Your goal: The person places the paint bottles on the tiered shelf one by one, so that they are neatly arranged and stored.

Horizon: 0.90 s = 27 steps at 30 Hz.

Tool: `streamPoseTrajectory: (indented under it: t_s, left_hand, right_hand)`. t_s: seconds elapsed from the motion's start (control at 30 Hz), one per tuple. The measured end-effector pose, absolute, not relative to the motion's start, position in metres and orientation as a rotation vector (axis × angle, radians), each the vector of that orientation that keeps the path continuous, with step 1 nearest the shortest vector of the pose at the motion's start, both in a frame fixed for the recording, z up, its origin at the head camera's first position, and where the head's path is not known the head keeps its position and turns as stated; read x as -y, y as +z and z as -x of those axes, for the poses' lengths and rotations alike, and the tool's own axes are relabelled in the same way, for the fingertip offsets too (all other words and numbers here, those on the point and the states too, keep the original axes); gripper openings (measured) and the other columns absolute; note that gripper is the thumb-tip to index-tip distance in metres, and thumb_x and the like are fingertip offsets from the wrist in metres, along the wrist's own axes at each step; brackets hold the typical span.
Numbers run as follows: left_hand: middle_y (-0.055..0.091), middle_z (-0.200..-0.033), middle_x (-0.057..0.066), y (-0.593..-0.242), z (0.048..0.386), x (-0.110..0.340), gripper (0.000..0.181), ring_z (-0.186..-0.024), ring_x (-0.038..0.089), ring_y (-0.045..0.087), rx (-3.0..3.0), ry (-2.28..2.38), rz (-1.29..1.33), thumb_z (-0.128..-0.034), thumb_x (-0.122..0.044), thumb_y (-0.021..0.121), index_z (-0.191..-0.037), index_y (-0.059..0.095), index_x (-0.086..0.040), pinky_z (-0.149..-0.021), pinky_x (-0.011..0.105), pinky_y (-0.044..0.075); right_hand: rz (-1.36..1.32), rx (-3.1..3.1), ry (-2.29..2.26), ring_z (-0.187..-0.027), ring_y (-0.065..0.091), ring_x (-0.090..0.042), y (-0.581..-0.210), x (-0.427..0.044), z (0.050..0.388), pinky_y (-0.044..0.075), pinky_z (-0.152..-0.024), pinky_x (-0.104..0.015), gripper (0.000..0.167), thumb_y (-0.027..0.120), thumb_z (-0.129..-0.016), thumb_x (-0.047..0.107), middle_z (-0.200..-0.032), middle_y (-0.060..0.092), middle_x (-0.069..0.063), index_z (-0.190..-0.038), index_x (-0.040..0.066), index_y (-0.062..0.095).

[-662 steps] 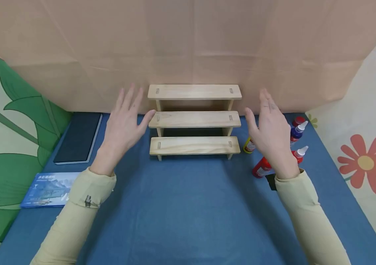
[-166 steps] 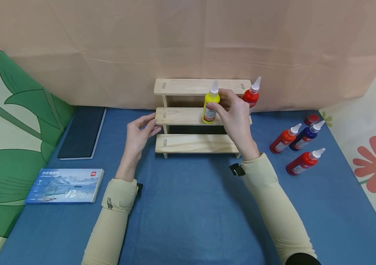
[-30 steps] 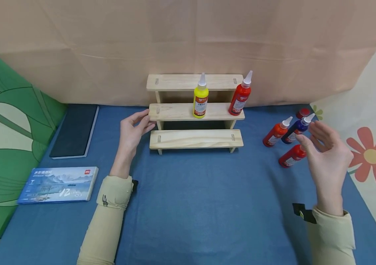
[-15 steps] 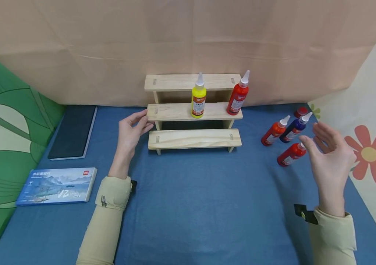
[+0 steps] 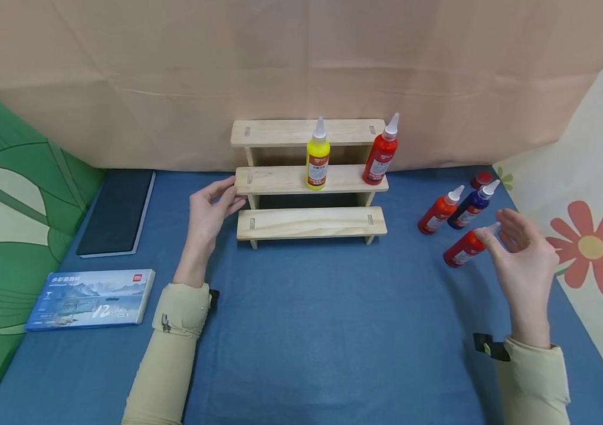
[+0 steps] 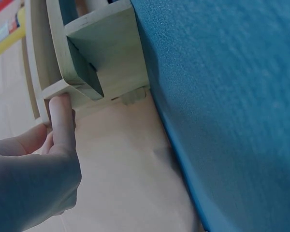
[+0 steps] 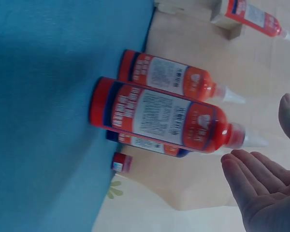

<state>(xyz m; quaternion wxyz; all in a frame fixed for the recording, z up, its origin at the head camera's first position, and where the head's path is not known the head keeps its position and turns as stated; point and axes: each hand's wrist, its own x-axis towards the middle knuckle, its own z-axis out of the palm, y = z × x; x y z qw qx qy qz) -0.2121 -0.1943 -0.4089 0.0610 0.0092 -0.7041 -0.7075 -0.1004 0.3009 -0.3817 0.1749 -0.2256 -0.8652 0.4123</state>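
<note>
A three-step wooden display rack point(image 5: 312, 179) stands against the backdrop. My left hand point(image 5: 207, 215) pinches the left end of its middle step, thumb and fingers at the board's edge in the left wrist view. On that step stand a yellow paint bottle point(image 5: 318, 162) near the middle and a red paint bottle point(image 5: 380, 156) at the right end. My right hand point(image 5: 526, 262) holds nothing, thumb and fingers apart beside the white nozzle of another red paint bottle point(image 7: 159, 118) on the table. The hand partly covers that bottle's top in the head view.
Behind that bottle stand an orange-red bottle point(image 5: 438, 212), a dark blue bottle point(image 5: 472, 206) and a small red-topped container point(image 5: 482, 179). At left lie a dark notebook point(image 5: 115, 213) and a blue flat box point(image 5: 91, 299) on the blue cloth point(image 5: 323, 336).
The right hand held the yellow bottle earlier; that bottle now stands released on the middle step. Since then the hand has moved right, lately dropping slightly left toward the front red bottle. Left hand stays.
</note>
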Motion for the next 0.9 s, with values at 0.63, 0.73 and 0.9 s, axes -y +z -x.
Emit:
streamPoseTrajectory:
  t_s: [0.63,0.73,0.9]
  left_hand:
    - [0.06,-0.121,0.015,-0.408,0.211,0.196,0.038,-0.095,0.009,0.075,2.124,-2.14,-0.024,-0.1106,-0.004,0.059,-0.147,0.059,0.007,-0.095,0.027,0.063]
    - [0.06,-0.121,0.016,-0.408,0.211,0.195,0.038,-0.095,0.009,0.075,2.121,-2.144,-0.022,-0.1105,-0.004,0.059,-0.147,0.059,0.008,-0.095,0.027,0.063]
    - [0.06,-0.123,0.017,-0.407,0.211,0.194,0.038,-0.096,0.011,0.075,2.127,-2.138,-0.022,-0.1106,-0.004,0.059,-0.146,0.06,0.008,-0.096,0.027,0.063]
  right_hand:
    - [0.588,2.64,1.126,-0.138,0.058,-0.04,-0.41,-0.311,0.1,0.052,-0.115,-0.04,0.071,0.075,-0.102,0.042,-0.153,0.059,-0.017,-0.161,0.01,0.05]
    - [0.582,2.652,1.127,-0.138,0.058,-0.042,-0.412,-0.312,0.101,0.051,-0.115,-0.045,0.071,0.074,-0.103,0.042,-0.153,0.058,-0.019,-0.161,0.009,0.05]
    - [0.584,2.661,1.136,-0.138,0.057,-0.043,-0.416,-0.315,0.102,0.05,-0.114,-0.049,0.07,0.074,-0.103,0.041,-0.153,0.057,-0.02,-0.161,0.008,0.049]
